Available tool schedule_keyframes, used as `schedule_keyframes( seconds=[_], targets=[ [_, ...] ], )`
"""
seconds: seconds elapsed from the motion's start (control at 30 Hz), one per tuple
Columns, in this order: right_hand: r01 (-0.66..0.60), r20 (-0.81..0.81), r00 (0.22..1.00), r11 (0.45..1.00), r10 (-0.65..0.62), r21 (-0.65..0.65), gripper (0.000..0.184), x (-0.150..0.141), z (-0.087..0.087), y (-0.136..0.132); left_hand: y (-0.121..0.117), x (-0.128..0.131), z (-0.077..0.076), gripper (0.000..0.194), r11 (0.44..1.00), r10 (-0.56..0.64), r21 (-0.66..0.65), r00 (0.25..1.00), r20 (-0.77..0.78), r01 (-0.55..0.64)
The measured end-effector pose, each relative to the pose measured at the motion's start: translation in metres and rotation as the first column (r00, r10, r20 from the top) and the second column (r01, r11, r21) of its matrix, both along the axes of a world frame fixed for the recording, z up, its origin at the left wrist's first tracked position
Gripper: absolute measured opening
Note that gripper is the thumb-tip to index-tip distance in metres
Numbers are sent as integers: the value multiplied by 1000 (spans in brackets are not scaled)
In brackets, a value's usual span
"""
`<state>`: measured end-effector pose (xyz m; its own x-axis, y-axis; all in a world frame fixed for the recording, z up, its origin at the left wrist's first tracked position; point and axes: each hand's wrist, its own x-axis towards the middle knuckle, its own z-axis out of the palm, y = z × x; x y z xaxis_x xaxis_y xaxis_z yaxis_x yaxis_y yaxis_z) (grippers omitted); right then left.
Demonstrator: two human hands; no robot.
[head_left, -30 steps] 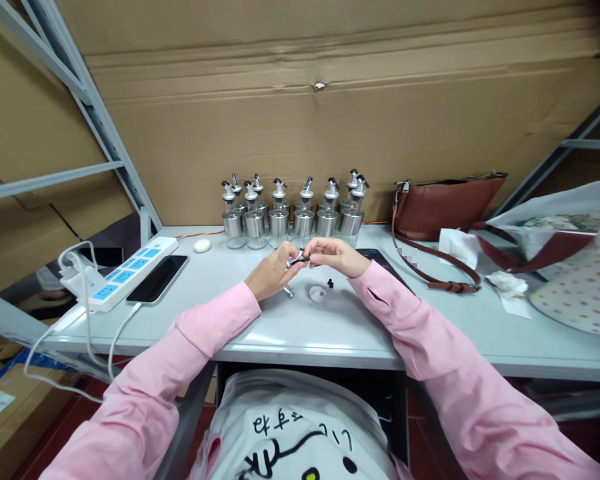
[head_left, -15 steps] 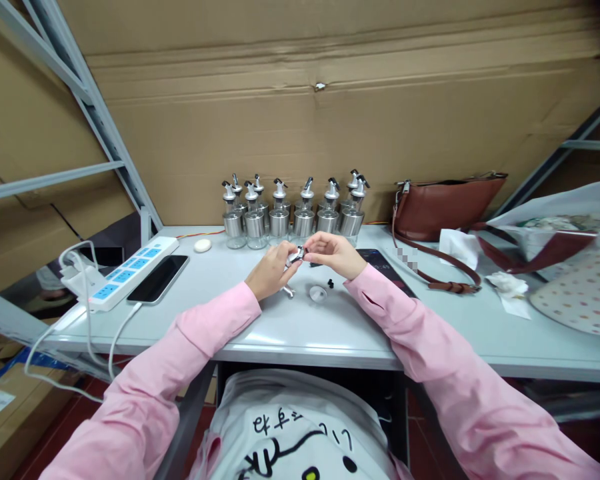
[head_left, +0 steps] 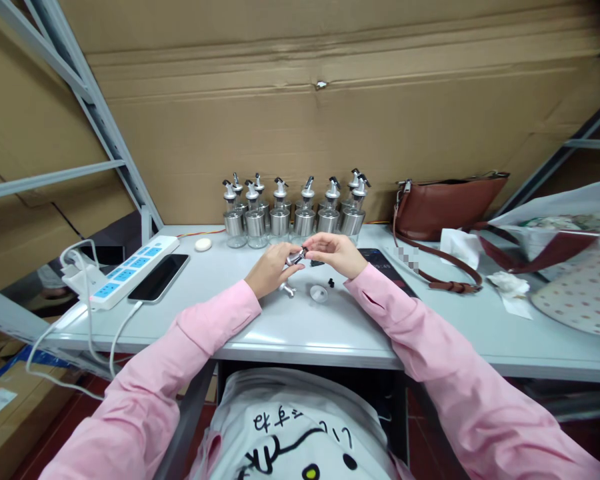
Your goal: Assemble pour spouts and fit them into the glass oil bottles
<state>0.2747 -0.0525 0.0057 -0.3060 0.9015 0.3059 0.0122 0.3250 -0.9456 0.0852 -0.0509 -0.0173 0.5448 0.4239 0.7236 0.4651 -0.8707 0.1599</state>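
Note:
In the head view, my left hand [head_left: 271,268] is closed around a silver pourer spout [head_left: 295,257]. My right hand [head_left: 336,255] pinches a small black cap [head_left: 305,252] against the spout's tip; the fingers partly hide it. Below the hands, another silver spout piece [head_left: 289,291] lies on the table. A round, whitish clear disc-like part [head_left: 319,293] sits to its right, with a small black piece [head_left: 331,283] beside it. Behind my hands stand several glass-and-steel oil bottles [head_left: 279,219], topped with silver spouts and black flaps.
On the left are a power strip [head_left: 133,270], a phone [head_left: 160,280] on a white cable and a white round object [head_left: 203,245]. A dark tablet-like device [head_left: 387,270] lies near my right sleeve. A brown handbag [head_left: 445,207], tissues [head_left: 509,285] and a dotted bag [head_left: 580,293] occupy the right.
The spout in my left hand has turned slightly, showing more of its silver side. Both hands stay in nearly the same place, the right still at the spout's tip.

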Motion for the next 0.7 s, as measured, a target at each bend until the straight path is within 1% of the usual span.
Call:
schedule_keyframes(
  seconds=[0.23,0.47,0.7],
  targets=[
    [-7,1,1000,1000,7,-13,40,1,0,0,2,0,-2,25,1000,-15,-21,1000,-18,15],
    [-13,-2,1000,1000,13,1,38,0,0,0,0,2,-2,27,999,8,45,1000,-27,-7],
    [-25,24,999,999,24,29,39,1,-2,0,-1,4,-1,27,999,32,22,999,-34,-31]
  ],
)
